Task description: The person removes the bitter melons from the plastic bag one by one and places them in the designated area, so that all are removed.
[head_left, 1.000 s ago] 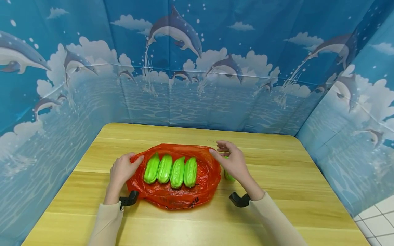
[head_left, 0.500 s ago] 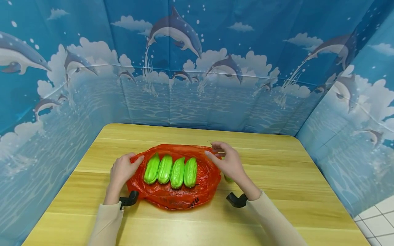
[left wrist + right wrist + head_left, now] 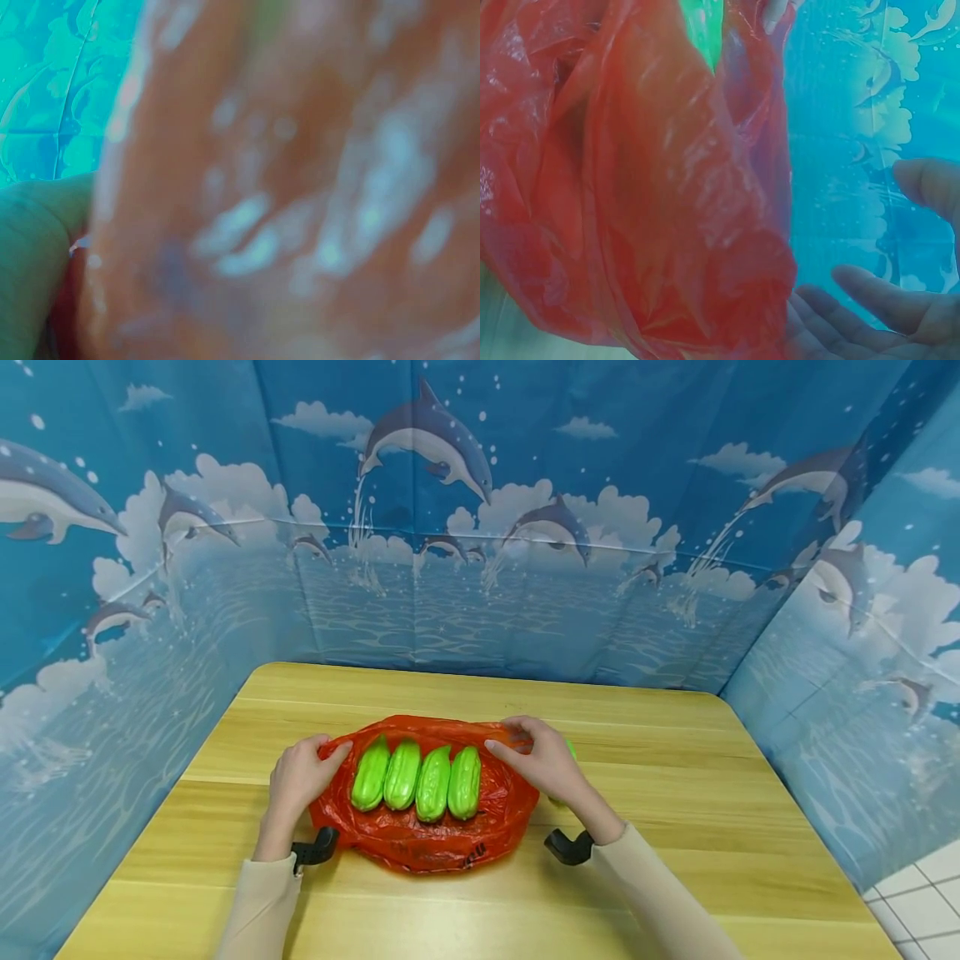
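Observation:
A red plastic bag (image 3: 495, 835) lies spread with its mouth open on the table in the head view. Several bright green ridged gourds (image 3: 432, 785) sit side by side inside it. My left hand (image 3: 300, 777) pinches the bag's left rim between thumb and fingers. At the far right rim is my right hand (image 3: 546, 762), thumb and fingers spread apart. The right wrist view shows its fingers (image 3: 881, 304) right at the red plastic, with a gap before the thumb. Another green piece (image 3: 572, 749) shows behind the right hand, mostly hidden by it.
The wooden table (image 3: 675, 793) extends around the bag. A blue dolphin-print curtain (image 3: 465, 602) hangs behind the table and along both sides. Black camera mounts (image 3: 568, 847) stick out from the wrists. Red plastic fills most of the left wrist view, blurred.
My right hand has moved left, from above the loose green piece to the bag's right rim. The left hand keeps its hold, and the gourds stay put.

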A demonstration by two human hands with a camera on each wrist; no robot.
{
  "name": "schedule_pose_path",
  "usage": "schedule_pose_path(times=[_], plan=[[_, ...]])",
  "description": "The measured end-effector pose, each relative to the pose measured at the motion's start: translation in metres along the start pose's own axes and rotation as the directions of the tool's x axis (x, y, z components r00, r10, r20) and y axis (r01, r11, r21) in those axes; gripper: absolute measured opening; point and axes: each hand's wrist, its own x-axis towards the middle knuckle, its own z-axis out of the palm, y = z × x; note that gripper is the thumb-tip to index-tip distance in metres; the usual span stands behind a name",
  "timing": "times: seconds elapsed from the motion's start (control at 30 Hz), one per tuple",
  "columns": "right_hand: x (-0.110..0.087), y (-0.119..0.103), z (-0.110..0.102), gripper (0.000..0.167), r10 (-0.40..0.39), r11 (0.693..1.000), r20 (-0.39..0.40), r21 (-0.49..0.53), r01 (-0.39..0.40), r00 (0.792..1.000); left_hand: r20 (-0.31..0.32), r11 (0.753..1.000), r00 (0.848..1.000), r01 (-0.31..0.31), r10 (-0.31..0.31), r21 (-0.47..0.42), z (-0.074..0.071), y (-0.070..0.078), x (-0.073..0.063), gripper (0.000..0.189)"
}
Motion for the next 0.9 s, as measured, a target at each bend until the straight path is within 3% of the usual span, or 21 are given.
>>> schedule_pose_path(times=[0.4, 0.9], plan=[[0.005, -0.002, 0.011, 0.067, 0.03, 0.999, 0.112, -0.037, -0.026, 0.993, 0.0, 1.0, 1.0, 0.0, 0.0, 0.001, -0.002, 0.002, -0.002, 0.038], [0.008, -0.004, 0.023, 0.069, 0.087, 0.994, 0.188, -0.085, -0.072, 0.978, 0.001, 1.0, 1.0, 0.003, -0.003, 0.0, -0.001, 0.003, -0.003, 0.038]])
